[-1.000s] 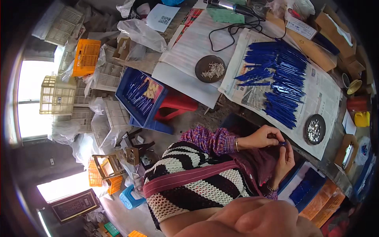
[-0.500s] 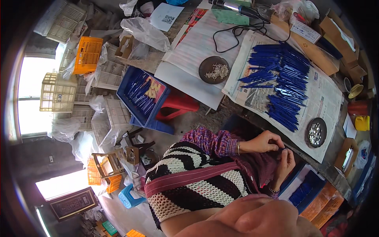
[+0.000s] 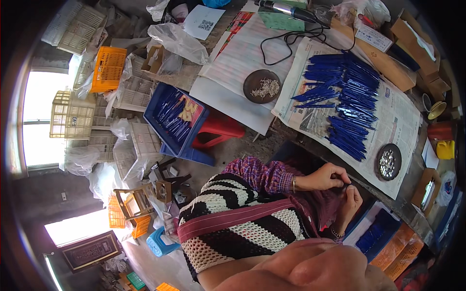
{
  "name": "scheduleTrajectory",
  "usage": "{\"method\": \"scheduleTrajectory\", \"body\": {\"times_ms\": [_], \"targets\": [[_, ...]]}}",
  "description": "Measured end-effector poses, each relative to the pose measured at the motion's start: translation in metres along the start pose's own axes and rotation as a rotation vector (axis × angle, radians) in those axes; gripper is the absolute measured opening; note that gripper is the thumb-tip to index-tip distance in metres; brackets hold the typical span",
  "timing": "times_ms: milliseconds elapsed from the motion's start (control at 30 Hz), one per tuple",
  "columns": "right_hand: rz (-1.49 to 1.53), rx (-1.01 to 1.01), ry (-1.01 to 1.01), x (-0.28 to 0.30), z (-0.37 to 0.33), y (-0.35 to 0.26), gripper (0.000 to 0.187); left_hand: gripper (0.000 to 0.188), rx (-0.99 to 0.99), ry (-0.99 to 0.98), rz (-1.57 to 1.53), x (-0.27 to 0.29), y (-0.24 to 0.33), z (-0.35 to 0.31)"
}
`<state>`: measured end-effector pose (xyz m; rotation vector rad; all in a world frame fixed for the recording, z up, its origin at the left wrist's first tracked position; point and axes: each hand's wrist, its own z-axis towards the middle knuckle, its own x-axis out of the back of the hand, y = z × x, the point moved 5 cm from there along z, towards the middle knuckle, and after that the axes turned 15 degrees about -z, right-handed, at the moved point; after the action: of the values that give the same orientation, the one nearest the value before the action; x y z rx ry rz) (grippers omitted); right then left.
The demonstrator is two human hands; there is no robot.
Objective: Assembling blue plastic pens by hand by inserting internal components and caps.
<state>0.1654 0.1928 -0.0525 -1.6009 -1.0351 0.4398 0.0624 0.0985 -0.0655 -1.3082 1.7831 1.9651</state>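
Note:
Close together in front of the table edge, my left hand (image 3: 324, 177) and my right hand (image 3: 351, 201) have their fingertips pinched. A tiny dark thing (image 3: 348, 185) shows between them, too small to name. On newspaper (image 3: 388, 119) beyond my hands, slim blue pointed strips (image 3: 357, 116) lie in overlapping rows. A dark round dish (image 3: 399, 167) of small shiny silver pieces (image 3: 388, 164) stands at the newspaper's near right. Farther left, another dark dish (image 3: 253, 97) holds small whitish pieces (image 3: 267, 88).
A blue bin (image 3: 201, 127) of blue strips rests by a red stool (image 3: 225, 131) on the left. Another blue bin (image 3: 361, 222) sits below the table edge near my right hand. A corded tool (image 3: 286, 9) lies at the back; cardboard boxes (image 3: 415, 39) stand far right.
My hands stay pinched together in nearly the same place, with only a slight shift of the fingers. The dishes and blue strips have not moved.

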Motion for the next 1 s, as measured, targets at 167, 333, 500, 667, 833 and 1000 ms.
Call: {"method": "scheduleTrajectory", "body": {"times_ms": [167,333,500,667,833,1000], "targets": [[-0.062,0.004,0.029,-0.001,0.003,0.001,0.018,0.016,-0.062,0.000,0.146,0.003,0.005,0.003],[-0.112,-0.005,0.099,0.004,0.004,0.005,0.009,0.018,-0.079,0.002,0.160,0.002,0.005,0.003],[-0.158,0.043,0.171,0.006,0.003,0.003,0.005,0.019,-0.103,-0.001,0.200,0.001,0.005,0.003],[-0.174,0.040,0.125,0.009,0.005,0.010,0.006,0.019,-0.075,-0.001,0.170,0.001,0.003,0.003],[-0.158,0.058,0.073,0.010,0.006,0.013,0.005,0.019,-0.074,-0.010,0.190,0.003,0.000,0.003],[-0.045,0.021,0.088,0.004,0.004,0.003,0.006,0.019,-0.049,-0.030,0.190,0.003,-0.004,0.003]]}}
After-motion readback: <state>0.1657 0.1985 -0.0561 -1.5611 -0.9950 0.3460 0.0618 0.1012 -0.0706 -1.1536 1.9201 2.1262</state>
